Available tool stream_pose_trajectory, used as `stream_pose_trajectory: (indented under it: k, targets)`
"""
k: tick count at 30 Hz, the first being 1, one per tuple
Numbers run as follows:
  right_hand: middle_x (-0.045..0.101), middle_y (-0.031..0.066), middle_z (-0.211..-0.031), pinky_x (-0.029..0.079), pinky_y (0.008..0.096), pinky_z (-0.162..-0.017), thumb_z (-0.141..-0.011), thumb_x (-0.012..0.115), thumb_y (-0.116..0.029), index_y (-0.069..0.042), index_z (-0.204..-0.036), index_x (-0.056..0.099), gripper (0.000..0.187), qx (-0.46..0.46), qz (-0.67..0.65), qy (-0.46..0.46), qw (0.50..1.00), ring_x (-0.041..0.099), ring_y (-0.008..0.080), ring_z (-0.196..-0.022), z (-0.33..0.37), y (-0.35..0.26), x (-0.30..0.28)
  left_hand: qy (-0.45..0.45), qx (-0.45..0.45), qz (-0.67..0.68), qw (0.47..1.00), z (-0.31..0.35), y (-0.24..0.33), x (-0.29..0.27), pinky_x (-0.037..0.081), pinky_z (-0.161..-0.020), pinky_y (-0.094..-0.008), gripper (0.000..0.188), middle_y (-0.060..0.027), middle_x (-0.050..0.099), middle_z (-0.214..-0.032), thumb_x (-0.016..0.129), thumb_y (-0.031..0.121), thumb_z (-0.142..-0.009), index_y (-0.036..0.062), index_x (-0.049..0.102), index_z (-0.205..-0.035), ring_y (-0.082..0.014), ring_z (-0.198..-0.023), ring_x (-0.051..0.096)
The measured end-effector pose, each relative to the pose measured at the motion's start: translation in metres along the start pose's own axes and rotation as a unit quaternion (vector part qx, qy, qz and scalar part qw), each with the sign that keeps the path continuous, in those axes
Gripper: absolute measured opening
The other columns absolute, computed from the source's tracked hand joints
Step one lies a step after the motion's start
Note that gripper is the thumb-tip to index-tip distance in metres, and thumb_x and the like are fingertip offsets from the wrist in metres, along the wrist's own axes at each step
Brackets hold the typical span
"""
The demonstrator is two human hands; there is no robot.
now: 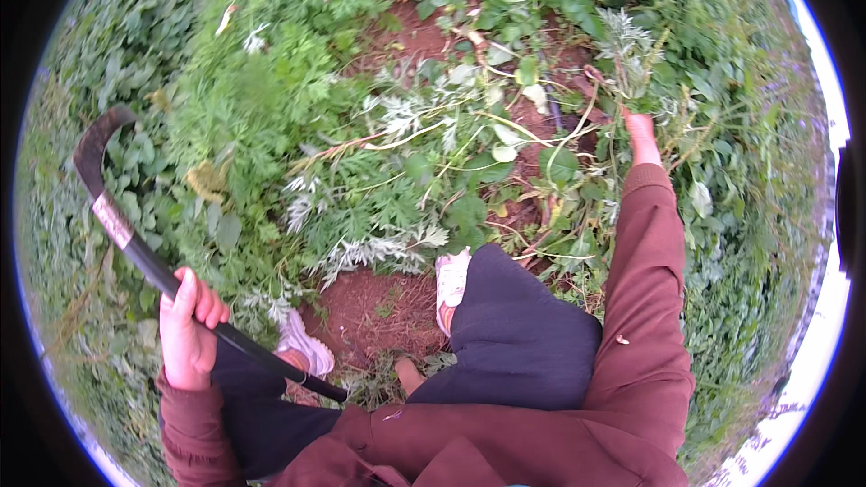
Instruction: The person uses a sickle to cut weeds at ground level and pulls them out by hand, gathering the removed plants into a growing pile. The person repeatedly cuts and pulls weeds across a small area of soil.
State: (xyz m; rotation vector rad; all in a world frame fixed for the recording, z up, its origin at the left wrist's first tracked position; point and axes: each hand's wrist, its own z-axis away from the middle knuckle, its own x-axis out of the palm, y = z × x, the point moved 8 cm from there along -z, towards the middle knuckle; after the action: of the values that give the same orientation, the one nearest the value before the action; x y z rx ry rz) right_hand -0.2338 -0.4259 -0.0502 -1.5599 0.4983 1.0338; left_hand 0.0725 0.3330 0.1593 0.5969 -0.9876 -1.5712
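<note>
My left hand point(191, 325) is closed around the black handle of a sickle point(149, 263). The curved dark blade point(94, 149) points up at the far left, and the handle's end reaches down to the right, over my leg. My right arm stretches out to the right, where my right hand point(640, 133) is closed at the base of a leafy plant point(629, 45) with silvery-green leaves. Foliage partly hides its fingers. Between my arms, loose stems with pale leaf undersides point(397, 117) lie across the greenery.
My light shoes point(450, 284) stand on a patch of reddish soil point(370, 311). Feathery green plants point(271, 81) grow thickly ahead and to the left. Broad-leaved vines point(722, 225) crowd the right side. More bare soil point(406, 41) shows among the stems farther ahead.
</note>
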Motion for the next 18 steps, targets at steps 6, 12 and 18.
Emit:
stream_pose_trajectory:
  k: [6,12,18]
  targets:
    - [0.064,0.0105,-0.106,0.045,0.0333,-0.080,-0.076,0.069,-0.021,0.002,-0.115,0.058,0.047,0.009,-0.051,-0.067,0.996,0.057,0.0190,-0.091,-0.022,0.032,0.041,0.014,-0.012,0.019,1.000,-0.003,-0.002,-0.007,0.035,-0.050,-0.0267,0.015,0.0028,0.034,-0.056,0.059,0.023,-0.091,0.0112,0.050,-0.091,-0.0096,-0.048,0.035]
    - [0.059,0.0158,-0.120,0.039,0.0403,-0.096,-0.081,0.047,-0.038,-0.005,-0.118,0.056,0.050,0.105,0.231,-0.148,0.956,0.053,0.0334,-0.112,0.008,0.051,0.067,0.011,-0.007,0.029,1.000,-0.003,0.001,-0.007,0.033,-0.049,-0.0262,0.011,0.0037,0.033,-0.056,0.055,0.022,-0.093,0.0120,0.051,-0.093,-0.0088,-0.048,0.032]
    - [0.053,0.0113,-0.130,0.038,0.0421,-0.100,-0.087,0.037,-0.040,-0.009,-0.121,0.055,0.050,0.151,0.295,-0.205,0.921,0.050,0.0320,-0.118,0.091,-0.004,0.046,-0.013,0.000,0.034,0.999,0.003,0.002,-0.005,0.032,-0.049,-0.0254,0.011,0.0036,0.031,-0.055,0.054,0.022,-0.094,0.0113,0.050,-0.093,-0.0085,-0.047,0.030]
